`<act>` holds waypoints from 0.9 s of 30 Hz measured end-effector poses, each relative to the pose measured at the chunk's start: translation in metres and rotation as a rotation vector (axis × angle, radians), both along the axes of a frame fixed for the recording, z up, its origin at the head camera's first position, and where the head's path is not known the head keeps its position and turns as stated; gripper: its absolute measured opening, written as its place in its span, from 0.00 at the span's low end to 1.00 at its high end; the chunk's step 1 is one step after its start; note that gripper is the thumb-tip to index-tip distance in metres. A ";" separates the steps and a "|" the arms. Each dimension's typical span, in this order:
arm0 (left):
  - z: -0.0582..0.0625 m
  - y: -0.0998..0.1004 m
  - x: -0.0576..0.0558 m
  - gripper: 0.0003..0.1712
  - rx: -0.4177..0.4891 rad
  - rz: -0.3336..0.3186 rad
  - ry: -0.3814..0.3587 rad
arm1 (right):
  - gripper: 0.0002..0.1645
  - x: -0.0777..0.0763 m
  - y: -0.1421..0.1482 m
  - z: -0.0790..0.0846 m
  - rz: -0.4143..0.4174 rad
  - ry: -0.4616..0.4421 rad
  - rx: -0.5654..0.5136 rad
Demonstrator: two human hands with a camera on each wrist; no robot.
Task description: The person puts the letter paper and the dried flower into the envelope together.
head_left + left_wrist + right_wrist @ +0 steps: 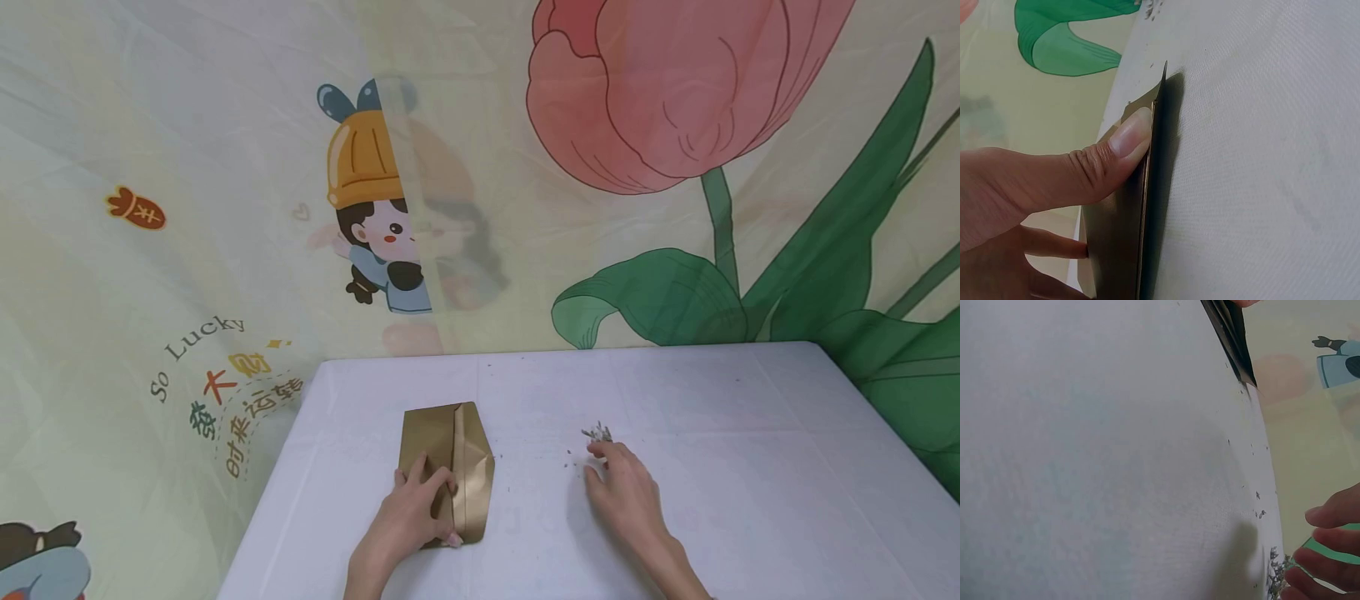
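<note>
A gold paper envelope (426,429) lies on the white table, its pointed flap (475,479) folded out toward the right. My left hand (401,517) grips the envelope near its close edge. The thumb presses by that edge and the fingers spread over its face; in the left wrist view the edge stands slightly off the cloth. My right hand (626,496) reaches to a small clump of dried greyish-green sprigs (598,432). Its fingers are loosely bent beside the clump, thumb apart from them; nothing shows between them. In the right wrist view the clump (1274,569) partly hides behind the fingertips.
Small dark crumbs (567,464) are scattered on the white tablecloth (750,500) between the envelope and the clump. Behind the table's far edge hangs a printed curtain (480,167) with a big pink tulip and a cartoon figure.
</note>
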State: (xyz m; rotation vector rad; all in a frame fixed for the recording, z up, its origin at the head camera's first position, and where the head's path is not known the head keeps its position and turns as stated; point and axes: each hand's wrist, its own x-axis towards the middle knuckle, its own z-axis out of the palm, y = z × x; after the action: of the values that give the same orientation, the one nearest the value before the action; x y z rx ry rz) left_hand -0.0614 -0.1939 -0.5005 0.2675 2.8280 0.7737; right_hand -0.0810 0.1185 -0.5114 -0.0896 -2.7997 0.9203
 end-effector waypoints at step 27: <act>0.000 0.000 0.000 0.35 -0.003 -0.006 0.018 | 0.24 -0.003 0.017 -0.009 -0.070 -0.017 0.098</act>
State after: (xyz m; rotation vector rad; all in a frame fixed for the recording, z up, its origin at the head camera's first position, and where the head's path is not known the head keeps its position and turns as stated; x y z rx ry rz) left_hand -0.0611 -0.1944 -0.5001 0.2832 2.8435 0.7697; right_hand -0.0841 0.1357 -0.5201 -0.1806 -2.8321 0.7690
